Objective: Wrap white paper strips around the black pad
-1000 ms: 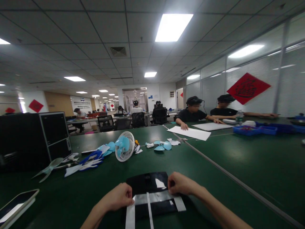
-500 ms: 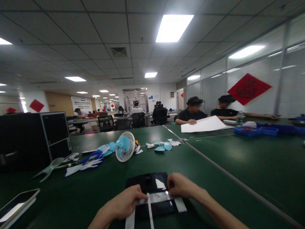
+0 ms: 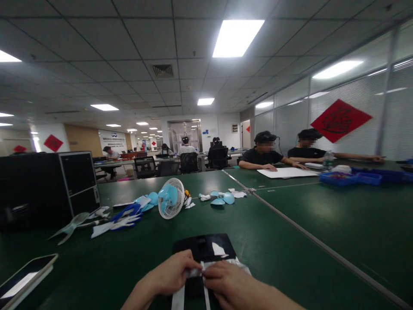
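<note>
A flat black object (image 3: 202, 244), its kind unclear, lies on the green table in front of me with a white patch on its upper part. Across its middle runs a shiny, crumpled strip (image 3: 193, 273), largely covered by my hands. Two white strips hang toward me, a wide one (image 3: 178, 297) on the left and a narrow one (image 3: 206, 297) near the centre. My left hand (image 3: 174, 271) is closed, its fingertips pressed onto the shiny strip. Beside them, my right hand (image 3: 227, 280) bends its closed fingers down at the narrow strip's top; what they pinch is hidden.
A white fan cage with blue blades (image 3: 171, 198) stands further back. Gloves (image 3: 124, 219), loose blue fan blades (image 3: 222, 198) and a phone (image 3: 27, 275) lie around. A computer case (image 3: 80, 181) is at left. Two people sit across at right, near a white sheet (image 3: 287, 172) and blue trays (image 3: 337, 178).
My right hand has moved left, from the shiny strip's right end to its middle by my left fingertips. Across the table, a person has lowered the white sheet flat.
</note>
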{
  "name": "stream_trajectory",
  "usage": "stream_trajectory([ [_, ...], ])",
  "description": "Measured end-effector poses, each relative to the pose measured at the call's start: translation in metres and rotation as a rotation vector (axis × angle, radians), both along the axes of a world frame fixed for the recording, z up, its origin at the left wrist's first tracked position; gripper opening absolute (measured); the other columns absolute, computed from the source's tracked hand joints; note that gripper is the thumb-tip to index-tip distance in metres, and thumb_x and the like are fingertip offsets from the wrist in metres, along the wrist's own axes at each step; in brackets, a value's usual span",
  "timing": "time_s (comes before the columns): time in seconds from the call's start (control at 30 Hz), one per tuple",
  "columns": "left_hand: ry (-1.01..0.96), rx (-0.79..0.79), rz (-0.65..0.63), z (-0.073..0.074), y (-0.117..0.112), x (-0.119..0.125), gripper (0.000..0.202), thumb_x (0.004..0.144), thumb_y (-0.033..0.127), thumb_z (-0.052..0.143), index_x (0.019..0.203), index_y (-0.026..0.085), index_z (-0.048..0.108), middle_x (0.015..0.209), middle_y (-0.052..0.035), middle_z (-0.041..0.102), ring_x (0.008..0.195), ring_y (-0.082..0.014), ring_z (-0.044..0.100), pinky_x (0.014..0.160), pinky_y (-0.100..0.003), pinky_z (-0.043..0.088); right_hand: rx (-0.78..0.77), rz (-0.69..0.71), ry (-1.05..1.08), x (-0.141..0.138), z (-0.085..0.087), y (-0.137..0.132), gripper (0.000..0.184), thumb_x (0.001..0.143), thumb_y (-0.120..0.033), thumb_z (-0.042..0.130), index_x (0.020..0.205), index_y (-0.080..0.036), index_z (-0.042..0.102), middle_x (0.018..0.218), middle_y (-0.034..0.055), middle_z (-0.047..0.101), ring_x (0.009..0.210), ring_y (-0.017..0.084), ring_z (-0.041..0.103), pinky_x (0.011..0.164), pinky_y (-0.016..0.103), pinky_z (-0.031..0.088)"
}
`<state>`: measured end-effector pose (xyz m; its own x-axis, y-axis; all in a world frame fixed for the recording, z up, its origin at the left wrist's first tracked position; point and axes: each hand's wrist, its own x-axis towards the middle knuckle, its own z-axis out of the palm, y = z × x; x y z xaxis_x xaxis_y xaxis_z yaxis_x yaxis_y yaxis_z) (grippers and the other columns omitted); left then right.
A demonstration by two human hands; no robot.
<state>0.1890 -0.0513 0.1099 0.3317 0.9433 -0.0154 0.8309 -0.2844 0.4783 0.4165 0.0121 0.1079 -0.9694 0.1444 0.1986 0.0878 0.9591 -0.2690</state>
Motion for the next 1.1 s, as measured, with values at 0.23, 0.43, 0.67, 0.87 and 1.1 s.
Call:
stream_trajectory([
  [0.23, 0.003, 0.011, 0.018, -0.006, 0.003, -0.004, 0.042, 0.085, 0.014, 0.042, 0.113, 0.037, 0.062, 0.102, 0.0015, 0.055, 0.092, -0.0145, 0.052, 0.078, -0.024, 0.037, 0.098, 0.056, 0.003, 0.007, -0.020, 0.005, 0.041, 0.086, -0.019, 0.046, 0.125, -0.024, 0.056, 0.126, 0.0073, 0.058, 0.117, 0.020, 0.051, 0.099, 0.032, 0.036],
  [0.43, 0.019, 0.037, 0.011, -0.005, 0.001, -0.001, 0.047, 0.082, 0.008, 0.040, 0.111, 0.036, 0.064, 0.099, 0.0017, 0.056, 0.091, -0.0133, 0.053, 0.078, -0.023, 0.037, 0.142, 0.099, 0.012, 0.002, -0.035, 0.013, 0.041, 0.088, -0.020, 0.043, 0.128, -0.022, 0.053, 0.125, 0.0079, 0.060, 0.118, 0.019, 0.050, 0.100, 0.032, 0.035],
  [0.67, 0.029, 0.054, 0.010, -0.003, 0.002, 0.002, 0.047, 0.079, 0.006, 0.041, 0.109, 0.033, 0.065, 0.098, 0.0012, 0.057, 0.091, -0.0132, 0.053, 0.077, -0.022, 0.038, 0.125, 0.112, 0.024, 0.000, -0.040, 0.015, 0.039, 0.091, -0.023, 0.041, 0.128, -0.020, 0.053, 0.127, 0.0075, 0.060, 0.119, 0.019, 0.050, 0.101, 0.030, 0.034],
  [0.87, 0.047, 0.063, 0.017, 0.000, 0.000, 0.004, 0.049, 0.078, 0.005, 0.040, 0.110, 0.033, 0.064, 0.098, 0.0012, 0.057, 0.089, -0.0129, 0.053, 0.077, -0.022, 0.038, 0.132, 0.106, 0.018, -0.001, -0.041, 0.016, 0.043, 0.090, -0.028, 0.046, 0.132, -0.019, 0.048, 0.127, 0.0094, 0.059, 0.120, 0.020, 0.048, 0.102, 0.033, 0.034],
  [1.1, 0.043, 0.050, 0.018, 0.000, 0.001, 0.004, 0.041, 0.081, 0.011, 0.042, 0.108, 0.032, 0.066, 0.100, 0.0003, 0.058, 0.088, -0.0133, 0.053, 0.077, -0.022, 0.039, 0.123, 0.110, 0.025, 0.000, -0.041, 0.015, 0.037, 0.092, -0.029, 0.044, 0.126, -0.021, 0.053, 0.128, 0.0079, 0.058, 0.119, 0.021, 0.049, 0.101, 0.032, 0.034],
])
